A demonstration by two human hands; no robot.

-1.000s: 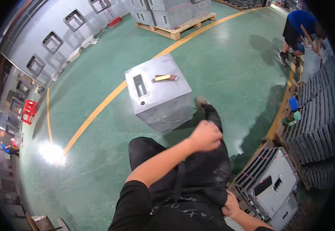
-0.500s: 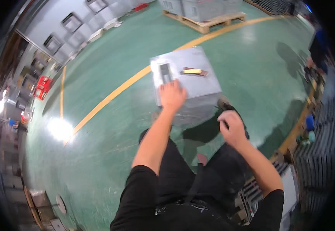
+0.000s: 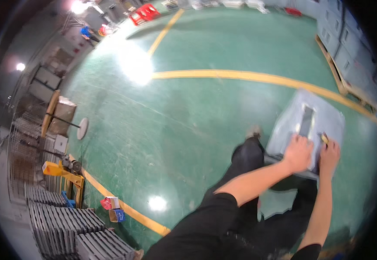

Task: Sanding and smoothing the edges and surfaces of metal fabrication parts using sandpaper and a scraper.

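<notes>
A grey box-like metal piece (image 3: 283, 128) stands in front of my legs, its flat top carrying a long dark rectangular strip or slot with a pale border (image 3: 306, 119). My left hand (image 3: 299, 154) lies on the top at the near end of that strip, fingers stretched out and holding nothing visible. To its right, my right hand (image 3: 329, 157) has its fingers curled round a small yellow tool with a dark end (image 3: 325, 138). A dark edge shows beside these fingers; blur hides what it belongs to.
Grey cabinets on a wooden pallet (image 3: 342, 80) stand at the far right. Stacked grey slatted panels (image 3: 65, 219), a yellow stand (image 3: 73, 177) and small boxes (image 3: 117, 215) are at the lower left. A person in blue (image 3: 85, 32) is far off, near a red crate (image 3: 144, 14).
My view has swung left, so the box appears farther right. My right hand has come from beside my knee to the box top and taken hold of the yellow tool. My left hand stays on top.
</notes>
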